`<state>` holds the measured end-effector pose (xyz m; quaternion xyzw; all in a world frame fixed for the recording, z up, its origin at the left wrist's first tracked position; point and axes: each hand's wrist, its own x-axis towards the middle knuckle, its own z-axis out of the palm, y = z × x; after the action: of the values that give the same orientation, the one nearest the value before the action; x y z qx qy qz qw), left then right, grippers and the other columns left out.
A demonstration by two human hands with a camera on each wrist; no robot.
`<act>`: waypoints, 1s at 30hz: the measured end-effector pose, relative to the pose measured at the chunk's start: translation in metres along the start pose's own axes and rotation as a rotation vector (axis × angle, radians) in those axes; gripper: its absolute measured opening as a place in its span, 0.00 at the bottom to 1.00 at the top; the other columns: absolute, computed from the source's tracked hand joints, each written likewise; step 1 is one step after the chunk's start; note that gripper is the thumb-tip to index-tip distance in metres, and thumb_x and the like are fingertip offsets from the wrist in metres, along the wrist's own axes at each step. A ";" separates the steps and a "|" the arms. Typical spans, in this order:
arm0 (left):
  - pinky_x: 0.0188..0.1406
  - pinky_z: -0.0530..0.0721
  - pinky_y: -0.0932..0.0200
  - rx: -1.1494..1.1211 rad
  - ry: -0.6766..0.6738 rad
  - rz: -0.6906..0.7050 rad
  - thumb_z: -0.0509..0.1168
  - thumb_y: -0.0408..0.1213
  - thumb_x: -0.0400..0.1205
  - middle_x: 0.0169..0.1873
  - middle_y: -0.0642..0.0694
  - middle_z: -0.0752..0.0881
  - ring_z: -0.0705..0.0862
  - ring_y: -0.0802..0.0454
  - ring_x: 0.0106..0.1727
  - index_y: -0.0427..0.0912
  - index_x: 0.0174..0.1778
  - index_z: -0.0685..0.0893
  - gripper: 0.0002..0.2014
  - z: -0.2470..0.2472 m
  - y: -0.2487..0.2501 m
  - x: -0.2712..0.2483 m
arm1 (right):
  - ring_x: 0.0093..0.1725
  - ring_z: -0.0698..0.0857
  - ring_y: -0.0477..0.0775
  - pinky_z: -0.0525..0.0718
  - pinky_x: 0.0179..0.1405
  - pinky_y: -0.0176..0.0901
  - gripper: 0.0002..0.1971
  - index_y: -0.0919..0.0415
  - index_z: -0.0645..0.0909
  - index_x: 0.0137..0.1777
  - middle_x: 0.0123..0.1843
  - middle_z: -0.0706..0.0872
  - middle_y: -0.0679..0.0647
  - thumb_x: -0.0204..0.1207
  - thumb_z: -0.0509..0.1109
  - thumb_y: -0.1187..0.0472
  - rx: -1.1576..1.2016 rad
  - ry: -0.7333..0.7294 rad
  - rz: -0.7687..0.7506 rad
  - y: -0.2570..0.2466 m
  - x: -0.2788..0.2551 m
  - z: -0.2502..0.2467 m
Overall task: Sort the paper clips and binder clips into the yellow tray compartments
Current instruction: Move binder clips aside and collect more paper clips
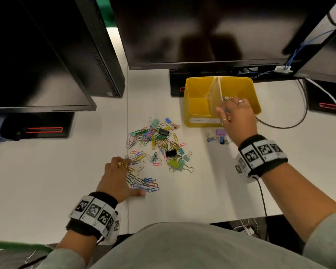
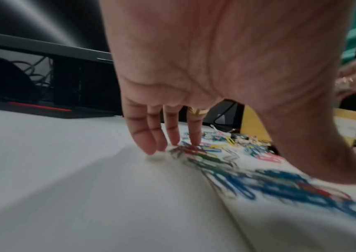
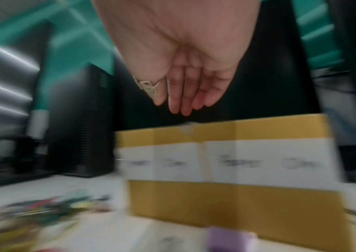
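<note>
On the white table point(image 1: 211, 181), loose paper clips point(image 1: 144, 183) lie under the left hand point(image 1: 116, 179) with straight fingers, while the right hand point(image 1: 239, 121), fingers relaxed and empty, hovers over the yellow tray point(image 1: 194, 90).

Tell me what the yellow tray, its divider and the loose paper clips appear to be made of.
Yellow tray: likely moulded plastic, smooth, slightly glossy walls with rounded corners. Divider: thin translucent sheet, probably plastic; the yellow shows through. Paper clips: bent wire in bright colours, probably coated metal; too small to confirm.
</note>
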<state>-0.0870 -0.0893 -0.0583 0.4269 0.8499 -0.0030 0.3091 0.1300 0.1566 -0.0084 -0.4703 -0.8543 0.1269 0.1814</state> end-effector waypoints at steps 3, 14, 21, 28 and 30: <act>0.73 0.70 0.51 -0.069 0.001 -0.010 0.82 0.53 0.58 0.69 0.44 0.63 0.68 0.42 0.68 0.41 0.76 0.67 0.53 0.011 0.008 0.000 | 0.58 0.80 0.62 0.79 0.58 0.52 0.12 0.61 0.82 0.55 0.56 0.85 0.63 0.75 0.68 0.56 0.105 -0.271 -0.128 -0.037 -0.041 0.021; 0.72 0.75 0.54 -0.186 -0.056 0.120 0.80 0.38 0.67 0.68 0.43 0.70 0.75 0.45 0.68 0.42 0.71 0.74 0.36 0.017 0.029 0.013 | 0.56 0.83 0.68 0.82 0.52 0.54 0.14 0.67 0.80 0.60 0.57 0.85 0.67 0.74 0.67 0.68 0.115 -0.522 -0.201 -0.061 -0.087 0.080; 0.69 0.76 0.55 -0.065 0.154 0.281 0.65 0.38 0.82 0.69 0.46 0.73 0.69 0.47 0.73 0.48 0.68 0.80 0.17 0.005 0.074 0.028 | 0.43 0.85 0.60 0.84 0.49 0.44 0.14 0.66 0.86 0.53 0.48 0.89 0.64 0.66 0.75 0.72 0.460 -0.402 0.005 -0.035 -0.081 0.040; 0.65 0.80 0.48 0.106 0.077 0.234 0.62 0.41 0.83 0.64 0.40 0.77 0.75 0.42 0.68 0.41 0.64 0.82 0.15 -0.002 0.107 0.053 | 0.51 0.83 0.61 0.75 0.50 0.39 0.13 0.66 0.83 0.55 0.55 0.86 0.65 0.70 0.71 0.73 0.187 -0.380 0.225 0.026 -0.084 0.036; 0.63 0.80 0.48 0.172 0.045 0.244 0.62 0.40 0.83 0.63 0.40 0.78 0.76 0.42 0.66 0.43 0.64 0.82 0.14 -0.003 0.110 0.056 | 0.65 0.76 0.66 0.74 0.60 0.50 0.15 0.60 0.84 0.56 0.62 0.82 0.62 0.68 0.75 0.64 0.045 -0.389 0.193 0.023 -0.087 0.039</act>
<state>-0.0338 0.0223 -0.0568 0.5520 0.7949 -0.0286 0.2503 0.1732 0.0928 -0.0692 -0.5122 -0.8212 0.2511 0.0107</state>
